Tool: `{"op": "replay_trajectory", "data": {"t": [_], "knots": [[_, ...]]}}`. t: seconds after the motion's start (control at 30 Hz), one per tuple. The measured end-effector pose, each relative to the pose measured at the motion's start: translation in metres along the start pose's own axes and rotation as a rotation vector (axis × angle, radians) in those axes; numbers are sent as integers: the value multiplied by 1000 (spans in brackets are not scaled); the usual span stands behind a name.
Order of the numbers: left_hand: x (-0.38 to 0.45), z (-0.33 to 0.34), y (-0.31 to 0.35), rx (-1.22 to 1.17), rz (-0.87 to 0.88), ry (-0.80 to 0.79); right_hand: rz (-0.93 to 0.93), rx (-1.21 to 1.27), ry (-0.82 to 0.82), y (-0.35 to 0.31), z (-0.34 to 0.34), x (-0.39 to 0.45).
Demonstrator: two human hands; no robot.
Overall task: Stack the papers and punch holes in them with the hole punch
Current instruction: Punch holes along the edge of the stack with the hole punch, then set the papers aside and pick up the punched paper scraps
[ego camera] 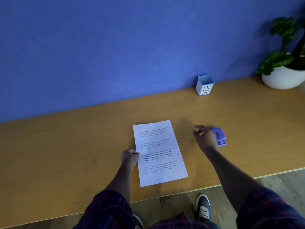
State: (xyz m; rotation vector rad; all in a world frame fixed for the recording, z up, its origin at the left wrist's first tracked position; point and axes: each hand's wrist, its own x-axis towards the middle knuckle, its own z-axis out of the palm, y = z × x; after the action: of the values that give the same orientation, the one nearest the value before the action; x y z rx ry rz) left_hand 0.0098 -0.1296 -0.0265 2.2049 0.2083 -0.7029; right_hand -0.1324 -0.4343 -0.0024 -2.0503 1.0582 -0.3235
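Note:
White printed papers (pixel 159 152) lie as one stack on the wooden table (pixel 66 154), near its front edge. My left hand (pixel 130 158) pinches the stack's left edge, thumb on top. A small purple hole punch (pixel 219 136) sits on the table to the right of the papers. My right hand (pixel 205 137) is right beside the punch on its left, fingers spread and slightly blurred, partly covering the punch's left side. I cannot tell whether the hand touches the punch.
A white cup with a blue rim, labelled BIN (pixel 204 85), stands at the back against the blue wall. A potted plant in a white bowl (pixel 283 76) is at the far right. The table's front edge runs just below the papers.

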Motion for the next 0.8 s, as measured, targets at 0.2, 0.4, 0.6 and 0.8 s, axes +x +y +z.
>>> {"op": "replay_trajectory", "data": {"t": [0.2,0.4,0.6,0.8], "knots": [[-7,-11,-5,-73,117,-12,17,98,-279,-22,34,-29],[-12,-37,10,-175,263,-4,149,557,-450,-41,40,-26],[-21,-60,28,-307,378,-31,87,825,-497,-70,35,-24],[-37,-80,43,-444,425,-187,-22,958,-621,-102,36,-34]]}}
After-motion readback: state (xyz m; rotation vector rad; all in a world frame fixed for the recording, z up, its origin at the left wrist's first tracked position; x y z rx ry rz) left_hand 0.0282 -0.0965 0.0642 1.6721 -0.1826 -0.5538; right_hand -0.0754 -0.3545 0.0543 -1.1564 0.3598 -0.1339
